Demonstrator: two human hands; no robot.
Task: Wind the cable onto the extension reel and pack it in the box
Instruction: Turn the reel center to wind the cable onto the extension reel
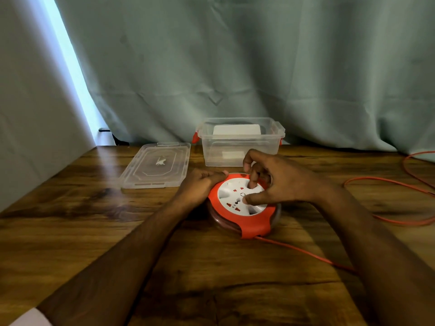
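The round extension reel (237,205), with an orange frame and a white socket face, lies flat on the wooden table (94,231). My left hand (202,184) presses against the reel's left rim and holds it. My right hand (266,177) rests on the white face, a finger and the thumb pushed into its recesses. The orange cable (306,252) leaves the reel's front edge, runs right under my right forearm and loops across the table's right side. Behind the reel stands the clear plastic box (240,142), open, with orange latches.
The box's clear lid (157,164) lies flat to the left of the box. A white object sits inside the box. A grey-green curtain (235,67) hangs right behind the table. More loose cable (414,165) curves off the table's right edge.
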